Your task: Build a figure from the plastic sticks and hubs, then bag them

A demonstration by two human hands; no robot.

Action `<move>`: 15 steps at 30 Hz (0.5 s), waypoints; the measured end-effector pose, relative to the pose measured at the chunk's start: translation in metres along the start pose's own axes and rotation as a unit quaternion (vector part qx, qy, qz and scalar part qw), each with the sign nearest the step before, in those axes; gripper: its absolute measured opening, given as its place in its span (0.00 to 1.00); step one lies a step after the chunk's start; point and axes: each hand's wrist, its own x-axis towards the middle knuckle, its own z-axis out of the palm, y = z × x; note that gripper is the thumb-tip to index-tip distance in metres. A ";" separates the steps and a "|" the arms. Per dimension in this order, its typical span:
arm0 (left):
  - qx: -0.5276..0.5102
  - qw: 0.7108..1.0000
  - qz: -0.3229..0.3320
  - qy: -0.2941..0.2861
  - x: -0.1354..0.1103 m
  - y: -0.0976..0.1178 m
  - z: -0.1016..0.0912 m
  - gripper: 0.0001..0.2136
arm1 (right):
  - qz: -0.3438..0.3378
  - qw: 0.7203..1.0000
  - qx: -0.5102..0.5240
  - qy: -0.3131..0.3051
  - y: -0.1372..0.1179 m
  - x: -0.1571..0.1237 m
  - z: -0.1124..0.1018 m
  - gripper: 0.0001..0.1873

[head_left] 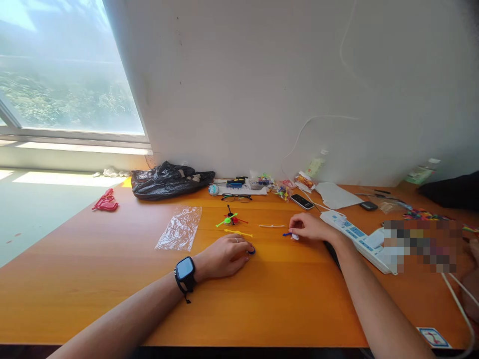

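My left hand (pixel 226 255), with a watch on its wrist, rests low over the table, its curled fingertips gripping a small blue round plastic piece (pixel 251 251). To the right, my right hand (pixel 310 227) pinches a blue arrow-shaped plastic piece (pixel 286 234); a small white piece (pixel 295 237) sits right under those fingers. Between and beyond the hands lie a thin white stick-like piece (pixel 272 226) and a yellow arrow (pixel 238 233). Farther back, green, red and black arrows (pixel 230 218) are grouped together. The undersides of both hands' fingers are hidden.
A clear plastic bag (pixel 179 229) lies left of the arrows, with a black bag (pixel 168 182) behind. Glasses (pixel 236 198) lie at the back. A power strip (pixel 357 239) runs beside my right forearm. Another person's hand (pixel 472 274) shows at the right edge.
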 end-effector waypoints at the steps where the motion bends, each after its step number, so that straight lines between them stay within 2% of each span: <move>1: 0.002 1.000 -0.001 -0.002 0.000 0.000 0.000 0.08 | 0.002 1.000 0.011 -0.022 -0.002 -0.001 0.000 0.13; 5: 0.008 1.000 -0.001 -0.001 0.000 -0.001 0.001 0.08 | 0.013 0.998 0.033 -0.053 -0.007 0.001 0.004 0.17; 10: 0.011 1.000 -0.002 -0.001 0.000 -0.001 0.000 0.07 | 0.002 0.999 0.017 -0.050 -0.008 0.002 0.008 0.13; 15: 0.005 1.000 -0.007 0.006 0.000 -0.002 0.001 0.07 | -0.002 0.999 0.031 -0.022 -0.013 -0.001 0.013 0.15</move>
